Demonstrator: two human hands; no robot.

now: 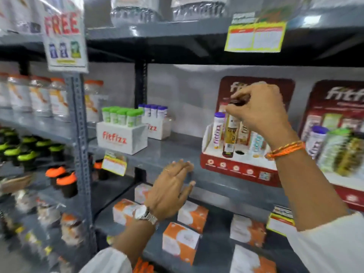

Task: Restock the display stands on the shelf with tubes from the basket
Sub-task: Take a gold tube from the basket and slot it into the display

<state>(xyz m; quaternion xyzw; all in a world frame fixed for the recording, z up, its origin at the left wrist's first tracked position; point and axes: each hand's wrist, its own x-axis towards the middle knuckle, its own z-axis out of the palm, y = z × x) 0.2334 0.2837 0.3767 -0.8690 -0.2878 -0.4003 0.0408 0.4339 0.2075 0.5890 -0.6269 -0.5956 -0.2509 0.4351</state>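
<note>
- On the middle shelf, a red stand holds a purple-capped tube at its left and a few more tubes behind, partly hidden by the hand.
- The right hand pinches the dark cap of a gold tube; its grip is clamped on that cap, and the tube hangs upright with its foot at or just inside a front slot of the stand.
- A dark empty slot shows just beside the tube's foot.
- The left hand hovers by the shelf edge, fingers apart, holding nothing.
- The basket is out of view.
- A second stand sits at the right, with tubes blurred in front of it.
- Step in hand, as I judge it: seating this tube in the red stand.
- The next move calls for a straight push down until the tube stands alone, then release, and the empty slot wants the next tube.
</note>
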